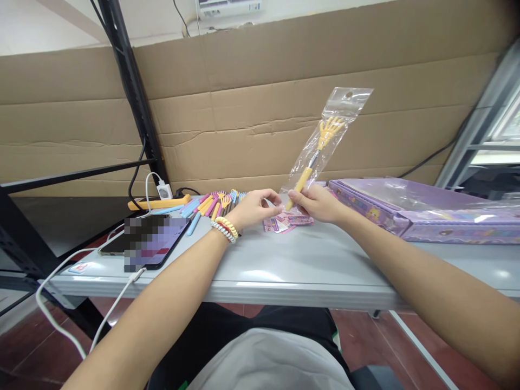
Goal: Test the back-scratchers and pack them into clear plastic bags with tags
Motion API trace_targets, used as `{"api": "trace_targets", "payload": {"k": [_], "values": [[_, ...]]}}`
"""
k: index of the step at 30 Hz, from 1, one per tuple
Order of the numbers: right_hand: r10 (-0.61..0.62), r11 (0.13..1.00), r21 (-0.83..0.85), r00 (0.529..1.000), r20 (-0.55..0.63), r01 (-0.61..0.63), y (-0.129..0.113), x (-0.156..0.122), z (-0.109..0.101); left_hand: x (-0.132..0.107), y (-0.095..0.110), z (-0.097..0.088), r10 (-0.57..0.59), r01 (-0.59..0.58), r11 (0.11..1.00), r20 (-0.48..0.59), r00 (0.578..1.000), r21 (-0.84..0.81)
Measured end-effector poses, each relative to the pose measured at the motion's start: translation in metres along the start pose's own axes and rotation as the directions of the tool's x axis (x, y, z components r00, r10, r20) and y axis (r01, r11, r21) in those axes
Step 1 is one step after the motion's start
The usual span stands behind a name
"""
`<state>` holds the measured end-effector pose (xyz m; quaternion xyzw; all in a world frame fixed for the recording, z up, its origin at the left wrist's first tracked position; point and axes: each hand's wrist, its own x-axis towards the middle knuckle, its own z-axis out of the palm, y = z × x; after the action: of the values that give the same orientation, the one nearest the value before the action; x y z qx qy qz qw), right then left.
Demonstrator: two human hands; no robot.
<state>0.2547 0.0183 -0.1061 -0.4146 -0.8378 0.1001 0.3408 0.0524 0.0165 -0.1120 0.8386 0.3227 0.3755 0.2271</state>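
Observation:
A yellow telescopic back scratcher with a hand-shaped head and a short metal rod lies slantwise inside a clear plastic bag. My right hand grips its handle end, thumb on top, holding it tilted above the table. At the bag's lower end, my left hand has thumb and forefinger closed on what looks like the bag's edge. Pink and white printed cards lie on the table just below both hands. Left of them is a pile of back scratchers in yellow, pink, blue and dark colours.
A purple printed box, partly covered in clear plastic, stands on the right of the grey table. Two phones with white cables lie at the left, near a black shelf post. Cardboard lines the back.

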Motion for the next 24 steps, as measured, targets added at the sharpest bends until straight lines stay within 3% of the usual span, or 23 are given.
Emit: {"api": "trace_targets", "payload": {"k": [4, 12, 18, 21, 24], "values": [[-0.001, 1.000, -0.027, 1.000, -0.016, 0.000, 0.0017, 0.0005, 0.0000, 0.0020, -0.0049, 0.0007, 0.027, -0.027, 0.999, 0.011, 1.000, -0.034], [-0.026, 1.000, 0.017, 0.999, 0.020, 0.026, 0.0020, 0.0017, 0.0036, 0.0040, -0.0089, 0.0037, -0.035, 0.037, 0.995, 0.027, 0.999, -0.087], [-0.001, 1.000, -0.006, 0.999, 0.040, 0.001, -0.0005, 0.0012, 0.0048, 0.0019, -0.0077, 0.0009, 0.014, -0.008, 0.996, 0.061, 0.998, -0.090], [-0.023, 1.000, -0.018, 0.999, 0.031, 0.024, -0.0031, 0.0013, 0.0061, 0.0016, -0.0057, 0.0016, -0.016, 0.016, 0.999, 0.026, 1.000, -0.030], [-0.026, 1.000, -0.008, 1.000, 0.012, 0.026, -0.0042, 0.0012, 0.0064, 0.0017, -0.0012, 0.0028, -0.073, 0.070, 0.995, -0.038, 0.997, -0.071]]}}
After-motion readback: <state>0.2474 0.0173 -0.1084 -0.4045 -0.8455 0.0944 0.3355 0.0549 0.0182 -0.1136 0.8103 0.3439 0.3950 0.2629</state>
